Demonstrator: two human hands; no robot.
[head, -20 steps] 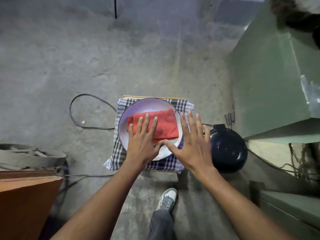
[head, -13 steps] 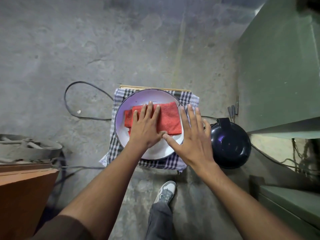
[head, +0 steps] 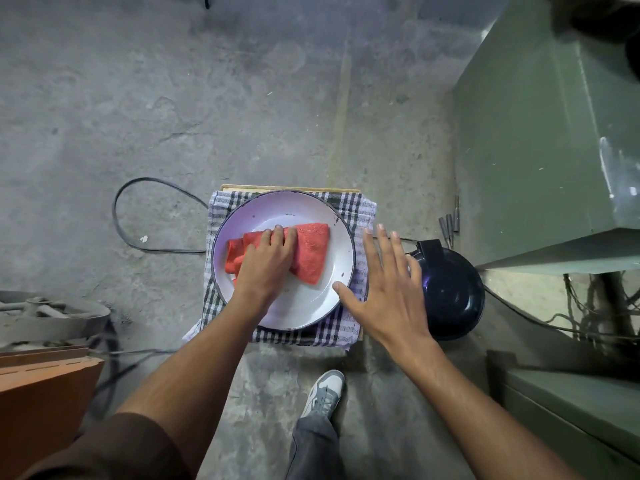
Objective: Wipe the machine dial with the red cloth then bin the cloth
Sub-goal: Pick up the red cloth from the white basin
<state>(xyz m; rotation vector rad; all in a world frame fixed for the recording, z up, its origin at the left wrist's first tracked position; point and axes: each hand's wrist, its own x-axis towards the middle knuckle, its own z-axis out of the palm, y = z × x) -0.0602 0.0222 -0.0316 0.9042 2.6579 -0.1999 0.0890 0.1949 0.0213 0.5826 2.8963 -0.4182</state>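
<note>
A folded red cloth (head: 313,252) lies in a white enamel plate (head: 304,306) on a small stool covered by a checked cloth (head: 341,329). My left hand (head: 265,263) is on the red cloth with its fingers curled into the fabric, bunching it. My right hand (head: 388,289) hovers flat with fingers spread over the plate's right rim and holds nothing. A green machine (head: 540,140) stands at the right; its dial is not visible. A dark round bin (head: 450,292) sits on the floor just right of the stool.
Black cables (head: 119,216) loop over the concrete floor to the left of the stool. An orange-brown box (head: 38,403) and a grey metal wheel (head: 52,317) are at the lower left. Several metal bits (head: 450,225) lie by the machine. My shoe (head: 323,393) is below the stool.
My left hand went from lying flat on the red cloth to curling its fingers into it, bunching the fabric. My right hand shifted slightly right, still spread.
</note>
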